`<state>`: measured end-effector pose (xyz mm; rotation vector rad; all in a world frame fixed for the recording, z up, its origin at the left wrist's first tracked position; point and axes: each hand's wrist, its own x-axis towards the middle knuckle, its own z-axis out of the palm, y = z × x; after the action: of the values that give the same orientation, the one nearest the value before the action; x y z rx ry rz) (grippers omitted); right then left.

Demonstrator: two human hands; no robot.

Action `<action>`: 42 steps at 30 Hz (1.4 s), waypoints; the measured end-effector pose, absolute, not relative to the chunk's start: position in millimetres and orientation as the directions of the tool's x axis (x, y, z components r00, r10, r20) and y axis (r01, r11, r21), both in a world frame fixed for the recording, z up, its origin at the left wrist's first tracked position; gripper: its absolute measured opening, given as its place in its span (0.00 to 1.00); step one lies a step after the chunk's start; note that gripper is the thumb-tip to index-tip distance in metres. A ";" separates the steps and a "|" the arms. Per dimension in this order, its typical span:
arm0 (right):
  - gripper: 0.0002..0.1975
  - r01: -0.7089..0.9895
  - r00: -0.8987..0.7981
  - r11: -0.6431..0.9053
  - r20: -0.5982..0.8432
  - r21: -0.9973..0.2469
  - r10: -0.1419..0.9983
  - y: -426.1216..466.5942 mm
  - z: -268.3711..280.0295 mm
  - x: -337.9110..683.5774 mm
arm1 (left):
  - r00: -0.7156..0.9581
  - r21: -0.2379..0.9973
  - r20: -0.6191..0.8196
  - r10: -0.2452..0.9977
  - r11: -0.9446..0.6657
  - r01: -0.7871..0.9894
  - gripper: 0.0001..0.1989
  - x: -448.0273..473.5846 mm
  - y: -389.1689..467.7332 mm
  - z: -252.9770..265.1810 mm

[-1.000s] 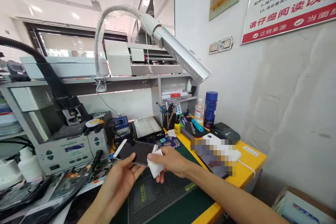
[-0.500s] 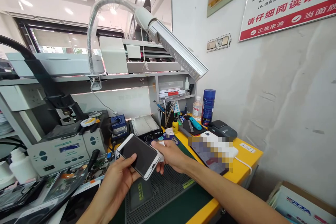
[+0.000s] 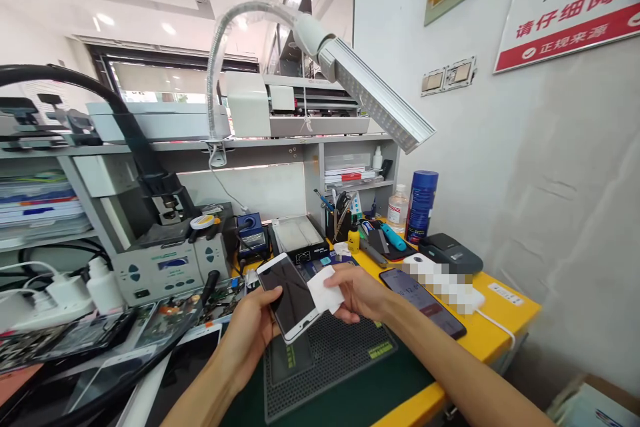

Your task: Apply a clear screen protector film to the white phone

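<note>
A white-framed smartphone (image 3: 293, 300) with a dark screen is tilted above the bench, gripped along its left edge by my left hand (image 3: 253, 327). The thumb of that hand lies on the screen. My right hand (image 3: 357, 293) pinches a folded white wipe (image 3: 326, 290) between thumb and fingers, at the phone's right edge. The wipe overlaps that edge; whether it presses on the glass I cannot tell. Below both hands lies a dark perforated work mat (image 3: 340, 360) on a green surface.
A second phone (image 3: 425, 303) with a lit screen lies right on the yellow bench, beside a white device with a cable. Dismantled phones (image 3: 115, 373) and a grey rework station (image 3: 165, 270) fill the left. A lamp (image 3: 375, 93) hangs overhead; a blue can (image 3: 423, 207) stands behind.
The view has turned left, so the scene sits further right. My right hand has turned, and the white wipe now shows spread out beside the phone. My left hand keeps its hold.
</note>
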<state>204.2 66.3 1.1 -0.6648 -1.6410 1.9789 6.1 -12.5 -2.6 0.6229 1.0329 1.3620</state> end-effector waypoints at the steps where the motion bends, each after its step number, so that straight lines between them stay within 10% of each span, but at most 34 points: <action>1: 0.15 -0.043 -0.771 -0.159 -0.068 -0.986 0.633 66.4 3.2 205.9 | -0.110 0.863 -0.235 0.966 0.155 -0.480 0.12 5.8 -12.4 -2.7; 18: 0.22 0.153 -0.832 -0.006 -0.132 -0.988 0.539 58.3 0.7 200.5 | -0.080 0.817 -0.198 0.977 0.120 -0.564 0.12 8.5 -16.5 0.7; 42: 0.18 -0.093 -0.594 -0.180 -0.091 -0.979 0.800 79.0 -7.7 197.7 | 0.196 0.885 -0.150 0.969 0.220 -0.411 0.13 9.0 -22.0 -8.4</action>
<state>197.7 79.0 -7.7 -0.8367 -1.4595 1.8381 9.0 -22.0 -8.4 0.8202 0.8562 1.1361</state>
